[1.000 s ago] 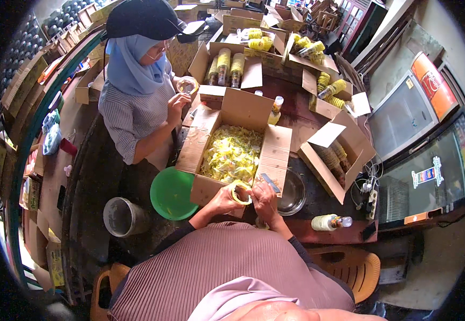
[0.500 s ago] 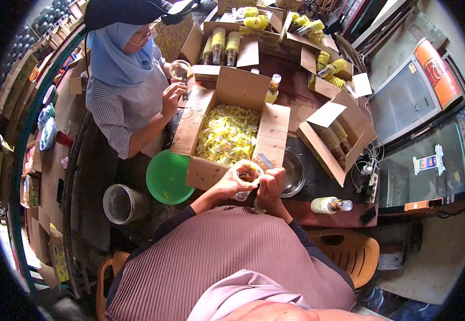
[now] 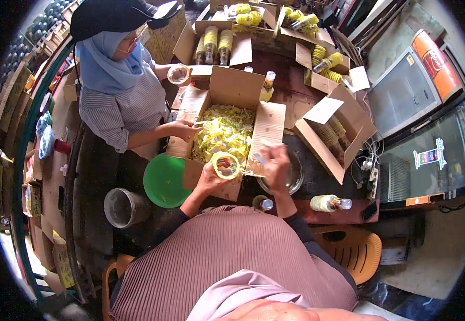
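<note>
My left hand (image 3: 209, 181) holds a small clear round jar with a yellow rim (image 3: 226, 165), tipped with its mouth toward me, at the near edge of a big open cardboard box (image 3: 267, 128) full of yellow chips (image 3: 224, 134). My right hand (image 3: 275, 163) is blurred, off the jar, over the box's right flap beside a glass bowl (image 3: 294, 179). Something small and bluish shows by its fingers; I cannot tell if it grips it. A co-worker in a blue headscarf (image 3: 104, 64) stands at the left, one hand (image 3: 183, 129) in the box, the other lifting a clear jar (image 3: 178, 74).
A green round basin (image 3: 163, 182) and a grey bucket (image 3: 121, 207) sit at the lower left. Two bottles (image 3: 330, 203) lie on the dark table's near edge. More open boxes of jars (image 3: 333, 134) stand to the right and behind. Display fridges (image 3: 420, 91) and an orange chair (image 3: 353, 249) are at the right.
My right hand has left the jar and swung right over the box flap. The left hand keeps the jar. The co-worker's lower hand has reached into the chips.
</note>
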The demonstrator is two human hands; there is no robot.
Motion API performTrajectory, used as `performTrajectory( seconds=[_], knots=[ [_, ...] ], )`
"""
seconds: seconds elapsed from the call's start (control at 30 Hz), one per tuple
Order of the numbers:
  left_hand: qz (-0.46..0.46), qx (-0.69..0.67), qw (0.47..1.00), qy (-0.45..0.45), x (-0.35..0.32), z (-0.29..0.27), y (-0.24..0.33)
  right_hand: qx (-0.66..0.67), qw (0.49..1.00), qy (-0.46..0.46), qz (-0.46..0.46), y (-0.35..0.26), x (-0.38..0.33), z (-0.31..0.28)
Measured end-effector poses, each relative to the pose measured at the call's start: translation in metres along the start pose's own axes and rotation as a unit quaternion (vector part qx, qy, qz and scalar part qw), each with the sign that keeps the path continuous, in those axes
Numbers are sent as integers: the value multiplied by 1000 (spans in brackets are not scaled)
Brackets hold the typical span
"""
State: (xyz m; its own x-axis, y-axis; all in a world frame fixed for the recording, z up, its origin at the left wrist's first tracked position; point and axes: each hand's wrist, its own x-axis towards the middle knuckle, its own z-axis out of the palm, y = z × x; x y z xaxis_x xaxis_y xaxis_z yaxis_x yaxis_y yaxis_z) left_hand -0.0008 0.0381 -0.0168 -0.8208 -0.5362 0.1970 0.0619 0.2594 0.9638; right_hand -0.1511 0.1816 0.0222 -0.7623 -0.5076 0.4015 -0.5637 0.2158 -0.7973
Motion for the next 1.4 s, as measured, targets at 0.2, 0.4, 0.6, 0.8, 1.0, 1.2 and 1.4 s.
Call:
performTrajectory(
  seconds=[0.2, 0.4, 0.6, 0.8, 1.0, 1.2, 1.4],
  knots=[
    [67, 113, 991, 14, 2, 4, -6, -121, 984, -104, -83, 37, -9, 36],
    [107, 212, 971, -20, -2, 0, -29, -68, 993, -81, 53, 40, -4, 46],
    [19, 222, 975, -13, -1, -2, -7, -82, 960, -258, 68, -9, 0, 27],
    [4, 242, 969, -48, -1, 11, 0, -176, 944, -279, -5, -1, -16, 32],
    [67, 162, 984, -43, -2, 10, -4, -105, 969, -209, -81, 5, -23, 32],
    [103, 128, 986, 16, -3, 17, 33, -40, 979, -34, -199, 1, -30, 34],
    [-27, 38, 995, 91, -23, -6, -8, 9, 970, 242, 36, 8, 10, -26]
  ],
)
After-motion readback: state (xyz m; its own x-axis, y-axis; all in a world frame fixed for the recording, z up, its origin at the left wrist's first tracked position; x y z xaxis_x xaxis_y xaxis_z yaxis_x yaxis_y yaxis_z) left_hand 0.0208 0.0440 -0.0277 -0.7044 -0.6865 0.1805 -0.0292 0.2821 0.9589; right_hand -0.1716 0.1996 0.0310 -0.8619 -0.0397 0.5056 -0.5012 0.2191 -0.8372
